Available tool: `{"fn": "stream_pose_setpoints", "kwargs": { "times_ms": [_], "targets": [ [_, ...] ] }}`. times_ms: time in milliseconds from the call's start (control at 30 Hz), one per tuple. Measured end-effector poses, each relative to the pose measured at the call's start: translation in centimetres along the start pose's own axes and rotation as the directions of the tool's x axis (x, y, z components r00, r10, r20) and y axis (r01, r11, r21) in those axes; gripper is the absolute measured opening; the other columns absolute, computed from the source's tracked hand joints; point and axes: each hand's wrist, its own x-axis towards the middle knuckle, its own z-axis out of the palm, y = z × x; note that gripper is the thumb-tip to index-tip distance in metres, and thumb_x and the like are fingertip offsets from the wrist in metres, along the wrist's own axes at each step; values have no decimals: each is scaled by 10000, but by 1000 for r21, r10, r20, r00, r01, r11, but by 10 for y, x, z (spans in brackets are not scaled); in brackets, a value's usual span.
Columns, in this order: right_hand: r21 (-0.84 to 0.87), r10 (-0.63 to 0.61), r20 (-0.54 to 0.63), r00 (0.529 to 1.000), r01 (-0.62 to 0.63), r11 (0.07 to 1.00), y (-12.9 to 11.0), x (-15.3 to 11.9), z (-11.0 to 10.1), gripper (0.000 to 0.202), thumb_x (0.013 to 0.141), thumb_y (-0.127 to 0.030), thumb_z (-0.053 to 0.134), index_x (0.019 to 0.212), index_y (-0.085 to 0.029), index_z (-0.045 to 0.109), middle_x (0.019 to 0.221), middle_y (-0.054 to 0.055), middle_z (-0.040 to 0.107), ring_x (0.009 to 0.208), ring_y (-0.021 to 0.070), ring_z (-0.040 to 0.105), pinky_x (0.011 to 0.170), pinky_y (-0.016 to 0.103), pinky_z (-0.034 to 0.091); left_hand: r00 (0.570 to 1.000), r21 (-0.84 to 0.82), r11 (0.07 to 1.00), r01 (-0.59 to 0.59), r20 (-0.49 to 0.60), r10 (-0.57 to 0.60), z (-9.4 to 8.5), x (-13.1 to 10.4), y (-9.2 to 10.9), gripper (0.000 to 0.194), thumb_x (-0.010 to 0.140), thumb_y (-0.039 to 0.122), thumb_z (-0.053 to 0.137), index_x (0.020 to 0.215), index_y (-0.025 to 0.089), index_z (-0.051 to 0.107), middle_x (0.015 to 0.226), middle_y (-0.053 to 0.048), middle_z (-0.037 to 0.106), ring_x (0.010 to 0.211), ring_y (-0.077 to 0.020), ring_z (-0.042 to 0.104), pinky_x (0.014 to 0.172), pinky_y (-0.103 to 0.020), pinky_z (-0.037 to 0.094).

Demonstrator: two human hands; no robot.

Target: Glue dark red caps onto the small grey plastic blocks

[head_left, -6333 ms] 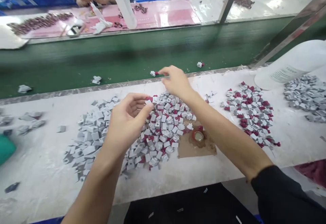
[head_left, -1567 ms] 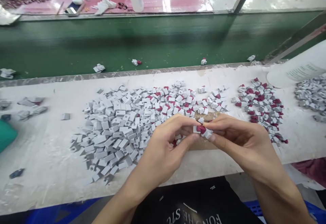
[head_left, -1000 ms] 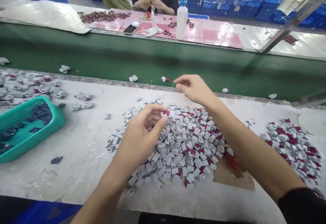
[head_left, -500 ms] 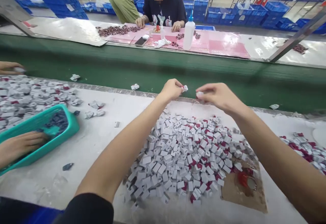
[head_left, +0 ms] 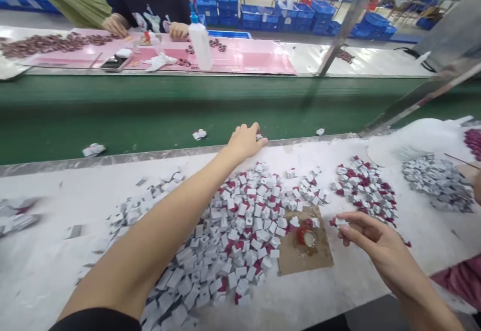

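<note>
At the near edge of the green belt, my left hand (head_left: 246,141) is closed, with a small white-and-red piece (head_left: 259,136) partly visible between thumb and fingers. My right hand (head_left: 374,240) pinches a small white piece with a dark red end (head_left: 338,221) between thumb and forefinger, to the right of a brown cardboard square (head_left: 300,266). On the cardboard is a small red-rimmed round container (head_left: 306,238) with pale contents. Beneath and beside my left arm spreads a large heap of small white blocks (head_left: 225,230), some with dark red parts.
White-and-red pieces lie on the green belt (head_left: 158,115). A smaller heap (head_left: 366,190), a grey-white heap (head_left: 438,183) and a large white bottle (head_left: 417,140) are at right. Metal posts (head_left: 349,20) rise beyond the belt. A person (head_left: 150,5) works opposite; another's sleeve (head_left: 458,281) shows at right.
The view has swung right. My right hand has moved from the belt edge back towards me, beside the cardboard. My left hand stays by the belt edge, now turned palm down.
</note>
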Motion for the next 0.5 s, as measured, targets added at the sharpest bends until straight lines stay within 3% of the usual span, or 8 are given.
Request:
{"fn": "stream_pose_setpoints", "kwargs": {
  "times_ms": [167,367,500],
  "targets": [
    [134,36,29,999,-39,990,8,-10,-4,501,879,-717,925,1054,-248,904,773,71,813,708,257,789,678,347,678,1000,80,996,-29,7,28,36,29,63,438,1116,396,803,1500,204,718,1551,-147,710,1332,-331,748,1113,-564,666],
    [258,108,35,994,-113,960,23,-17,-11,516,896,-722,918,1086,-242,892,798,68,816,741,242,770,709,351,666,975,68,974,-216,59,213,79,72,147,425,1122,399,797,1487,196,721,1515,-145,726,1264,-309,771,1058,-529,690],
    [332,152,34,988,-155,930,31,-23,-22,505,897,-704,930,1091,-240,885,810,58,810,748,217,746,702,321,629,938,62,940,-334,114,326,105,83,177,422,1119,400,801,1480,196,724,1514,-143,727,1277,-311,764,1072,-535,684]
  ]
}}
